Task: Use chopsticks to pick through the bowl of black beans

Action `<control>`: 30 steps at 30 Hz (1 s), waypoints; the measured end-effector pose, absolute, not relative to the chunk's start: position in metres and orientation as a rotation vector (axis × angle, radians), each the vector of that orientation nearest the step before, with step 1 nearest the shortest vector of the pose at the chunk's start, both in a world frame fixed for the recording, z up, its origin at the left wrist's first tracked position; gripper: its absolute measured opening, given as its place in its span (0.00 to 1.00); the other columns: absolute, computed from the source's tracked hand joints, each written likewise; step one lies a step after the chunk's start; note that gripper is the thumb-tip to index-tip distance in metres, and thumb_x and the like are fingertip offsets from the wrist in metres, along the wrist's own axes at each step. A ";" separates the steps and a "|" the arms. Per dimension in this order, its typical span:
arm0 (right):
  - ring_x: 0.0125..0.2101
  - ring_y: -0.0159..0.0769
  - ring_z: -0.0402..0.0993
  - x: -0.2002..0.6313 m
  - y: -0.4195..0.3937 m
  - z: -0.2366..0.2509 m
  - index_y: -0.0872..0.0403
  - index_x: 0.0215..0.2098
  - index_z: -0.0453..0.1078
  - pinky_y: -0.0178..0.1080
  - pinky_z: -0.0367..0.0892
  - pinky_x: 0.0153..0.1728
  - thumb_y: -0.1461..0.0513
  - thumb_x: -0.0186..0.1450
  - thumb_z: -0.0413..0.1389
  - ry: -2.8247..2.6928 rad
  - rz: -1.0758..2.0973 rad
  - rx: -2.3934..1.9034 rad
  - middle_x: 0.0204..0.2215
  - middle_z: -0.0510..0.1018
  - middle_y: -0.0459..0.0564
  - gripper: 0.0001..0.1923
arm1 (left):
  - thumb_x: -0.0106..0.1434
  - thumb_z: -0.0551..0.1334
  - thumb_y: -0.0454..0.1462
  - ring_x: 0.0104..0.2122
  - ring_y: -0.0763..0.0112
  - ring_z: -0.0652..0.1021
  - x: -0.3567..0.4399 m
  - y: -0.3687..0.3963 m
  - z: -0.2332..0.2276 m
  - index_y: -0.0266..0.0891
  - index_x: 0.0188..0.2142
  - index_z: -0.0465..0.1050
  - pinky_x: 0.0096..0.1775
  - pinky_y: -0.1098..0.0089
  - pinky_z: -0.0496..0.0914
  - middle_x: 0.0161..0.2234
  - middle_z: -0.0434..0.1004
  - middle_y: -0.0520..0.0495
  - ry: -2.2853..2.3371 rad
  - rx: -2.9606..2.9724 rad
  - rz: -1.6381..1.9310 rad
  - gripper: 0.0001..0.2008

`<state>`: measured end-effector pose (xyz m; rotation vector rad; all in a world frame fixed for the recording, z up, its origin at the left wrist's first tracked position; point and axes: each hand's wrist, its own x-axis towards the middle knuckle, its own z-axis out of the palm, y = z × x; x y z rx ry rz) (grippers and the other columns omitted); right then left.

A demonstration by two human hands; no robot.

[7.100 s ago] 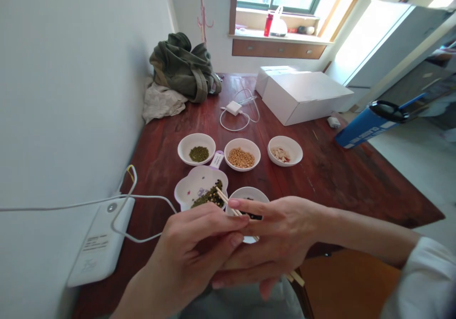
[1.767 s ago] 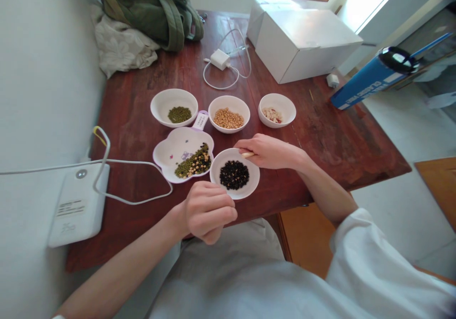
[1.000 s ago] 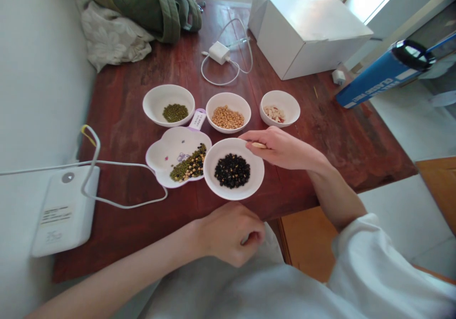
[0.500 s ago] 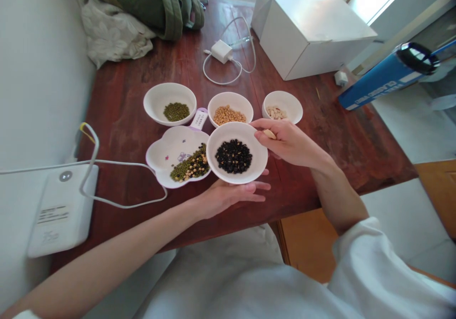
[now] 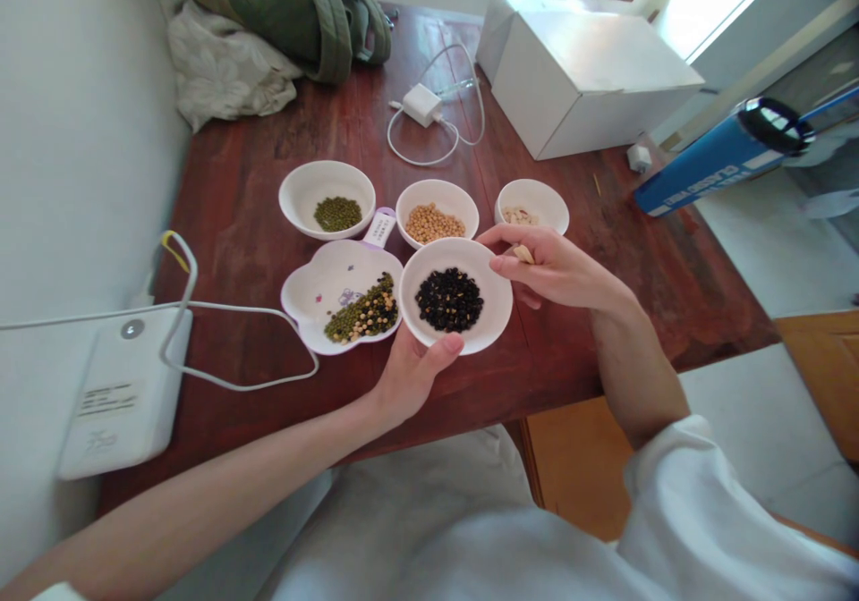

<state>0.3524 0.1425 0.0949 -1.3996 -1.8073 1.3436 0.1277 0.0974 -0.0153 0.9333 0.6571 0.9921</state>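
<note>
A white bowl (image 5: 497, 328) of black beans (image 5: 448, 300) is held up, tilted slightly towards me. My left hand (image 5: 409, 377) supports it from below, thumb over the near rim and the other fingers hidden beneath. My right hand (image 5: 557, 266) pinches the bowl's right rim between thumb and forefinger. A small pale, wood-coloured piece (image 5: 523, 254) shows between its fingers; what it belongs to is hidden. Left of the bowl lies a flower-shaped white dish (image 5: 312, 270) with mixed green, yellow and black beans (image 5: 366, 310), its labelled handle (image 5: 381, 228) pointing away.
Behind stand white bowls of green beans (image 5: 337, 214), yellow soybeans (image 5: 435, 224) and pale pieces (image 5: 520, 215). A white power bank (image 5: 124, 395) with a looping cable is at left. A charger (image 5: 422, 105), white box (image 5: 591, 82), green bag (image 5: 282, 11) and blue bottle (image 5: 718, 158) lie farther back.
My left thumb has come up over the bowl's near rim, and the left fingers have gone out of sight beneath it. My right hand stays at the right rim. The whole view has shifted slightly.
</note>
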 end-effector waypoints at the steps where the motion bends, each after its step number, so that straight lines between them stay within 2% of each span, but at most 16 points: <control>1: 0.13 0.26 0.66 0.354 0.142 0.096 0.54 0.51 0.72 0.28 0.56 0.12 0.55 0.75 0.55 -1.812 1.331 -1.398 0.18 0.73 0.38 0.13 | 0.64 0.71 0.49 0.65 0.51 0.70 0.127 0.096 -0.015 0.42 0.68 0.63 0.71 0.49 0.56 0.63 0.72 0.39 0.646 0.948 1.000 0.38; 4: 0.13 0.25 0.67 0.357 0.143 0.100 0.57 0.40 0.77 0.29 0.57 0.12 0.48 0.76 0.52 -1.798 1.232 -1.431 0.19 0.76 0.43 0.22 | 0.66 0.69 0.47 0.65 0.53 0.70 0.124 0.093 -0.013 0.43 0.70 0.59 0.70 0.50 0.56 0.63 0.72 0.39 0.598 0.948 1.003 0.37; 6: 0.12 0.24 0.66 0.360 0.144 0.100 0.58 0.37 0.79 0.30 0.56 0.12 0.46 0.76 0.50 -1.748 1.175 -1.440 0.19 0.76 0.45 0.27 | 0.66 0.69 0.47 0.66 0.53 0.69 0.122 0.092 -0.011 0.44 0.71 0.57 0.70 0.52 0.56 0.63 0.72 0.40 0.550 0.933 0.991 0.38; 9: 0.12 0.24 0.64 0.362 0.143 0.097 0.56 0.40 0.82 0.31 0.53 0.12 0.47 0.76 0.51 -1.633 1.088 -1.355 0.19 0.77 0.45 0.25 | 0.65 0.69 0.50 0.65 0.50 0.69 0.120 0.092 -0.004 0.45 0.71 0.57 0.69 0.52 0.59 0.63 0.72 0.40 0.507 0.923 0.949 0.39; 14: 0.12 0.27 0.62 0.354 0.141 0.081 0.53 0.34 0.84 0.34 0.49 0.10 0.48 0.76 0.53 -1.406 0.836 -1.077 0.17 0.75 0.47 0.24 | 0.66 0.66 0.54 0.60 0.48 0.74 0.118 0.095 0.006 0.43 0.69 0.60 0.63 0.52 0.67 0.61 0.74 0.39 0.499 0.908 0.871 0.37; 19: 0.12 0.30 0.65 0.347 0.138 0.071 0.52 0.32 0.84 0.36 0.51 0.10 0.48 0.75 0.53 -1.412 0.758 -1.031 0.18 0.77 0.50 0.25 | 0.67 0.65 0.54 0.59 0.47 0.73 0.117 0.096 0.006 0.41 0.66 0.64 0.59 0.53 0.70 0.58 0.76 0.38 0.486 0.904 0.840 0.35; 23: 0.12 0.29 0.64 0.348 0.139 0.072 0.53 0.31 0.83 0.35 0.52 0.10 0.47 0.75 0.53 -1.431 0.808 -1.009 0.17 0.77 0.49 0.25 | 0.67 0.65 0.55 0.60 0.47 0.73 0.117 0.096 0.005 0.41 0.65 0.66 0.60 0.52 0.69 0.58 0.76 0.38 0.498 0.918 0.841 0.34; 30: 0.12 0.28 0.60 0.348 0.147 0.070 0.53 0.26 0.78 0.34 0.47 0.11 0.38 0.71 0.51 -1.353 0.719 -1.090 0.16 0.73 0.47 0.33 | 0.66 0.65 0.55 0.61 0.47 0.73 0.118 0.099 0.002 0.42 0.67 0.65 0.65 0.51 0.64 0.61 0.74 0.40 0.511 0.920 0.839 0.35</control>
